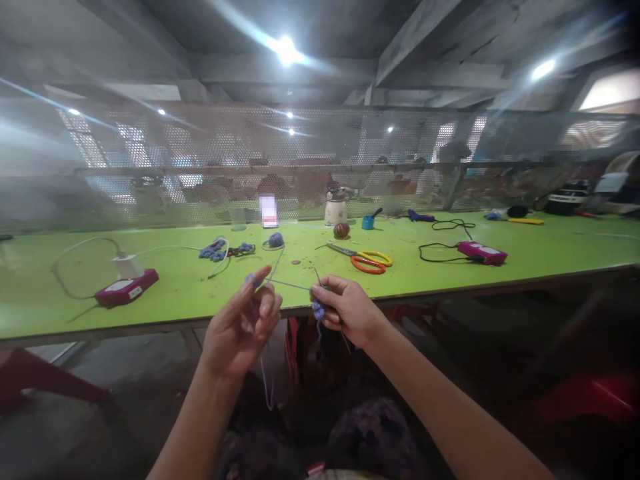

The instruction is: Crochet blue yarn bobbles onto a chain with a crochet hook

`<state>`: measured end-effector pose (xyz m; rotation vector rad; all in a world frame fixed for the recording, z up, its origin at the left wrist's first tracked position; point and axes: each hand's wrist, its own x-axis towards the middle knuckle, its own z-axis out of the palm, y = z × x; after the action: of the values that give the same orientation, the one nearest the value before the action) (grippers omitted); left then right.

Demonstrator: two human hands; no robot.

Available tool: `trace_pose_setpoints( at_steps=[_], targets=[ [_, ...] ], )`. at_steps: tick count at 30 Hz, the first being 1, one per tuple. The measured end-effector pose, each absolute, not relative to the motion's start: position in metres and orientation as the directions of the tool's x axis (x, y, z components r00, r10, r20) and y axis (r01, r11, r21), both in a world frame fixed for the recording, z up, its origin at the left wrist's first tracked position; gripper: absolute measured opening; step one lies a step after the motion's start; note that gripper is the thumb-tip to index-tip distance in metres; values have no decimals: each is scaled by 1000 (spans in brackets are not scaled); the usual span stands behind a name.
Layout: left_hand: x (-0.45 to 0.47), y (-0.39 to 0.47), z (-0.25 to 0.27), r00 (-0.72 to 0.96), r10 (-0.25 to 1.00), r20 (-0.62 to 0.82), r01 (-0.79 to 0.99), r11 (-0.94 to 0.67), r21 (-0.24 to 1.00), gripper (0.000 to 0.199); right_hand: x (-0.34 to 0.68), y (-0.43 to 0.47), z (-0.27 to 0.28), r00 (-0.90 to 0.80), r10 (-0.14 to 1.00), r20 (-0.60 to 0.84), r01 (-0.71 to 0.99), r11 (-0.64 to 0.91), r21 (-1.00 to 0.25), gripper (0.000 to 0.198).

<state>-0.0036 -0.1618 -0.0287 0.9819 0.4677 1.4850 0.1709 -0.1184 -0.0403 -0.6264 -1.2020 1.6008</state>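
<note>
Blue-purple yarn (290, 285) runs taut from my left hand (244, 323) to my right hand (347, 308). The left hand is partly closed on it, index finger raised with yarn around it and the other fingers curled. A loose strand hangs below that hand. My right hand is closed, pinching a thin crochet hook (316, 272) and a small blue-purple crochet piece (319, 309), with a tail dangling from it. Both hands are just in front of the table's near edge. Beyond them lies a blue-purple yarn ball (276, 239), its strand leading toward my left hand.
On the green table (175, 293) lie scissors (357, 255) with red and yellow handles, blue crocheted pieces (220, 251), a dark striped ball (341, 231) and a blue pot (369, 222). Corded magenta power strips (127, 288) sit at both sides. A perforated screen (310, 153) stands behind.
</note>
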Motion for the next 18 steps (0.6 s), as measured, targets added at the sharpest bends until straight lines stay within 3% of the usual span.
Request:
trace_pose_setpoints(
  at_steps=[4, 7, 10, 14, 16, 18],
  targets=[
    [1, -145, -42, -69, 947, 313, -126, -319, 939, 53, 171, -121, -37, -391, 911, 130, -408, -45, -912, 40],
    [1, -141, -53, -171, 920, 352, 38, -351, 936, 41, 172, -122, -37, -410, 905, 115, -407, -68, -911, 38],
    [0, -146, -56, -175, 931, 320, -5, -326, 945, 2, 172, -124, -39, -424, 899, 110, -410, -83, -908, 34],
    [3, -162, -49, -31, 976, 218, -211, -219, 953, 31, 169, -132, -47, -458, 881, 118, -412, -93, -907, 31],
    [8, -170, -45, 9, 983, 185, -344, -171, 923, 32, 168, -137, -52, -477, 870, 125, -411, -95, -907, 30],
    [13, -176, -42, 13, 990, 137, -501, -112, 858, 20, 168, -142, -56, -474, 867, 150, -409, -67, -910, 28]
  ],
)
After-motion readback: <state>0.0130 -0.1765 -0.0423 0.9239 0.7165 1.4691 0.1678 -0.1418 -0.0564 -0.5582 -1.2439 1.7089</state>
